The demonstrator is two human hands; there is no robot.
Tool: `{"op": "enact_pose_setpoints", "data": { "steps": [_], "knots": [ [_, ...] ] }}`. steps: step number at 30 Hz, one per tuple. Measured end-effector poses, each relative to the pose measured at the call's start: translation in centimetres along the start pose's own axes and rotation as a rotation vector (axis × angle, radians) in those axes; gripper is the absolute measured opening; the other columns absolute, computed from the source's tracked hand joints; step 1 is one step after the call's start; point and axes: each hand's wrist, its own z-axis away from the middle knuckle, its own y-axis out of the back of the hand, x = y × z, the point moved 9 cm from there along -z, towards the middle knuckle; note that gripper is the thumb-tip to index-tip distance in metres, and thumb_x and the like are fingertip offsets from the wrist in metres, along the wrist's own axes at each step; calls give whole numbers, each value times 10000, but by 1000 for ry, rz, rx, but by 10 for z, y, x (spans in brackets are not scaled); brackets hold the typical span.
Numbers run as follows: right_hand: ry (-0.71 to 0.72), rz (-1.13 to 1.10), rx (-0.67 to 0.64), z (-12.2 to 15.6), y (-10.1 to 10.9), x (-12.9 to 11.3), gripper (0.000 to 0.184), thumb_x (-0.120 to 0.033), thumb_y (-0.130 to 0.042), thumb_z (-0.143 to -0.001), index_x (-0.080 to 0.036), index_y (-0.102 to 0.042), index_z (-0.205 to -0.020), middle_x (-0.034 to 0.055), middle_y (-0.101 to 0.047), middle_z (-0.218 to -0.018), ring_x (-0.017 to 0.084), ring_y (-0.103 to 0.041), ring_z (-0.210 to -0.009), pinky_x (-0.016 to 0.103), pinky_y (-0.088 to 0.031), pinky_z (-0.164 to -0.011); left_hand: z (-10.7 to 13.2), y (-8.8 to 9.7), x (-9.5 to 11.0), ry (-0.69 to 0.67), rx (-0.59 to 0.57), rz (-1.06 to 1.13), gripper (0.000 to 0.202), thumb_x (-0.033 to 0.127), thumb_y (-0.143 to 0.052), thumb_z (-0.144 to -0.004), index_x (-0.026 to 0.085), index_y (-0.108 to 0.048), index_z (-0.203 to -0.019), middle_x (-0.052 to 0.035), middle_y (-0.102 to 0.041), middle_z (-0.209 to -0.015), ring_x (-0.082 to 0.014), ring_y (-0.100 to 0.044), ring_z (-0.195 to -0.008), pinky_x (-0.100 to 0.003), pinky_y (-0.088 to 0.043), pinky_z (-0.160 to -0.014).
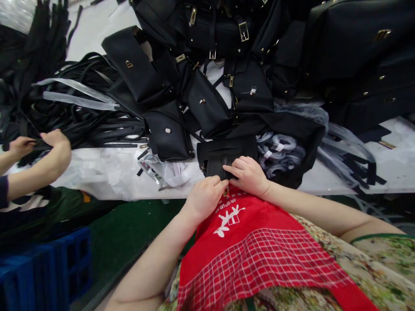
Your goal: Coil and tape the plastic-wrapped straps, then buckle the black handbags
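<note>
A small black bag (223,157) lies at the near edge of the white table (106,172), just above my red apron (246,242). My left hand (204,196) is closed, its fingertips pinching at the bag's lower front edge where a small gold fitting shows. My right hand (248,175) rests on the bag's front with fingers curled and pressed onto it. The two hands nearly touch.
A heap of black bags with gold clasps (207,77) fills the table's far side. Loose black straps (81,116) lie at the left, where another person's hands (39,144) handle them. Clear plastic wrappers (285,147) lie to the right. A blue crate (45,268) stands on the green floor.
</note>
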Motion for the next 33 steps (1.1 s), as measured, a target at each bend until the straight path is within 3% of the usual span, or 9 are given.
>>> {"op": "enact_pose_setpoints", "data": {
  "steps": [7,11,14,18,21,25,30,33],
  "knots": [
    [19,-5,-18,-2,2,-1,338,-211,-696,-766,-148,-698,-1098,72,-614,-837,213,-471,-786,341,-333,-672,-7,1,24,-143,-88,-180,192,148,-443,-938,149,-634,-916,-65,-604,-781,-218,-576,-733,-322,-451,-598],
    [18,12,-8,-3,3,0,324,-226,-695,-772,-155,-700,-1089,68,-623,-833,214,-474,-785,343,-334,-672,-9,-2,27,-143,-66,-273,172,161,-464,-930,152,-627,-879,-60,-598,-753,-217,-578,-713,-317,-436,-585],
    [16,13,24,-3,5,0,297,-233,-685,-780,-161,-708,-1066,60,-624,-819,208,-474,-774,341,-334,-673,-11,2,14,-28,23,-302,166,181,-475,-930,165,-628,-868,-60,-599,-754,-212,-580,-699,-309,-418,-571],
    [12,8,49,-2,7,1,283,-247,-681,-779,-160,-715,-1046,51,-616,-796,201,-471,-763,337,-337,-676,-9,16,-19,231,204,-232,145,172,-496,-911,169,-633,-864,-59,-619,-776,-201,-591,-699,-303,-432,-605],
    [5,0,45,-2,7,2,280,-248,-678,-780,-163,-716,-1044,54,-617,-802,201,-475,-769,336,-339,-682,-8,19,-27,216,240,8,110,173,-533,-898,180,-637,-862,-32,-627,-780,-173,-604,-753,-275,-460,-701],
    [7,-6,43,-3,5,3,272,-245,-670,-789,-163,-715,-1044,60,-620,-805,203,-476,-766,338,-338,-681,-10,16,-14,59,117,118,180,272,-515,-940,206,-671,-1000,-19,-627,-800,-151,-598,-739,-266,-458,-691],
    [27,-5,30,-3,2,1,267,-255,-678,-790,-163,-718,-1037,65,-618,-799,209,-473,-769,341,-331,-681,-14,8,3,-106,-142,-91,203,250,-496,-945,239,-692,-998,-13,-588,-789,-168,-572,-733,-284,-429,-635],
    [44,8,14,-3,2,-1,271,-277,-673,-807,-155,-716,-1045,68,-613,-795,210,-465,-765,343,-325,-675,-19,9,7,-185,-214,-179,176,235,-514,-936,239,-683,-985,-10,-583,-799,-175,-562,-747,-295,-422,-641]
  ]
}}
